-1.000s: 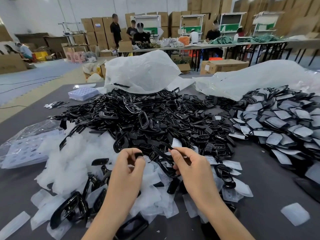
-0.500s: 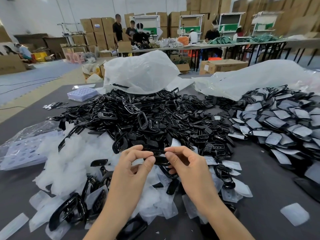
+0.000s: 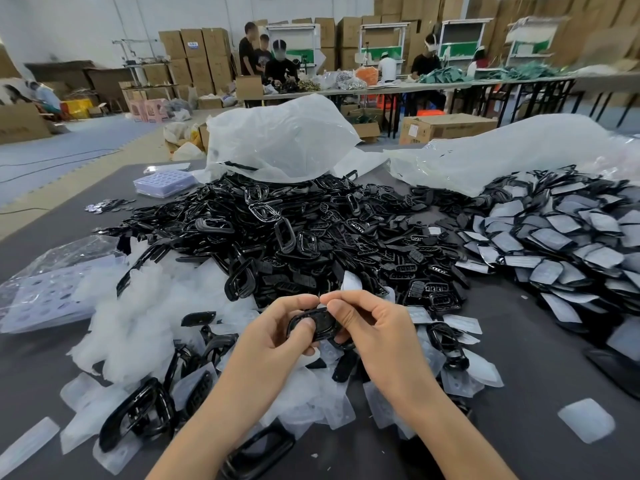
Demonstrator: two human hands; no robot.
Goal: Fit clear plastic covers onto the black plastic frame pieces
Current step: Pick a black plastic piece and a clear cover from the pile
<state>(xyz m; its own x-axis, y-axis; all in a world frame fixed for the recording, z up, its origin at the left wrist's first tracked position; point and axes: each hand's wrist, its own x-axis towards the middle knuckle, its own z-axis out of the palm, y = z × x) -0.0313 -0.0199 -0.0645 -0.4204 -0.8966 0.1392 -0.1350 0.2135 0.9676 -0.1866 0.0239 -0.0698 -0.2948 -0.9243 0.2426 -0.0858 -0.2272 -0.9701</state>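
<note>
Fitting step, probably: left hand (image 3: 273, 341) and right hand (image 3: 377, 327) grips both clamped on one black oval plastic frame piece (image 3: 317, 323). Next: even thumb pressure round rim.

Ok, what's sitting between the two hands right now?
One black frame piece, seen in the head view: the left hand and right hand both pinch it above the loose clear covers.

A factory packing floor; stacked cardboard boxes (image 3: 194, 53), long worktables (image 3: 450, 85), heaps of black frame pieces (image 3: 311, 230).
</note>
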